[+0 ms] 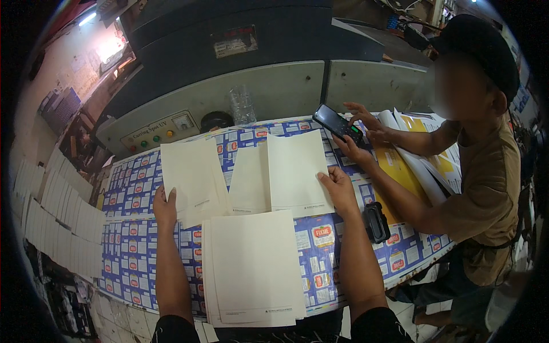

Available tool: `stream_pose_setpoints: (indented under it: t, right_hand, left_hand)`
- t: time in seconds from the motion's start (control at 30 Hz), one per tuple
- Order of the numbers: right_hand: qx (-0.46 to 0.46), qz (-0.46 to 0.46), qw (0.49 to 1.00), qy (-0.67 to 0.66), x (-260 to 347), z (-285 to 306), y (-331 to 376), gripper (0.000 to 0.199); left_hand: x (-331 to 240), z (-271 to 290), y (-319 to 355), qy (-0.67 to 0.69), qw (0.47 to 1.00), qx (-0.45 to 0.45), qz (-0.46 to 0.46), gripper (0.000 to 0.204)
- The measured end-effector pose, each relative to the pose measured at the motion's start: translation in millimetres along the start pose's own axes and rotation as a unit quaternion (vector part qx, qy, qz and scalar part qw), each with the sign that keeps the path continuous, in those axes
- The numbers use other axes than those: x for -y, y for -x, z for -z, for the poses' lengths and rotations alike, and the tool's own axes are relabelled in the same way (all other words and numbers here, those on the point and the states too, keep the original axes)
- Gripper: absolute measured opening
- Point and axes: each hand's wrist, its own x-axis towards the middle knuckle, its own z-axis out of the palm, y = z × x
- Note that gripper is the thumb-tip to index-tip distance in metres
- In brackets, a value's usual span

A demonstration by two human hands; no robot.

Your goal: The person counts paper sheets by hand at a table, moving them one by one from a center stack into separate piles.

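Several cream paper sheets with small print along the lower edge lie in groups before me. My left hand [166,207] grips the left edge of the left paper sheets [191,174], thumb on top and fingers underneath. On the other side my right hand [339,187] pinches the right edge of the right paper sheet [297,171]. Between these two, a middle paper sheet [249,180] lies partly covered. Nearest to me, a slightly fanned stack of paper sheets [254,263] reaches the table's front edge; neither hand touches it.
The table [134,240] is covered with blue printed sheets. To the right, a person [486,166] handles a phone [337,123] above yellow-and-white papers [397,183]. A black case [377,222] lies by my right forearm. Behind stand a clear plastic cup [242,104], a black round object [217,120] and a machine [269,94].
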Motion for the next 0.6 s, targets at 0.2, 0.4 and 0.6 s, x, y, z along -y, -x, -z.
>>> stream_pose_setpoints:
  t: [0.2, 0.4, 0.6]
  right_hand:
    - [0.002, 0.012, 1.000, -0.001, -11.1, 3.7, -5.7, 0.019]
    - [0.003, 0.007, 1.000, -0.008, -7.0, 2.0, -3.9, 0.020]
    - [0.002, 0.004, 1.000, -0.006, -5.7, 2.5, -3.1, 0.020]
  left_hand:
    - [0.9, 0.4, -1.1, -0.003, 1.000, 0.007, -0.002, 0.042]
    - [-5.0, 0.4, 0.8, -0.010, 1.000, 0.006, 0.008, 0.042]
    - [-10.8, -0.8, 3.3, -0.017, 1.000, 0.003, 0.008, 0.043]
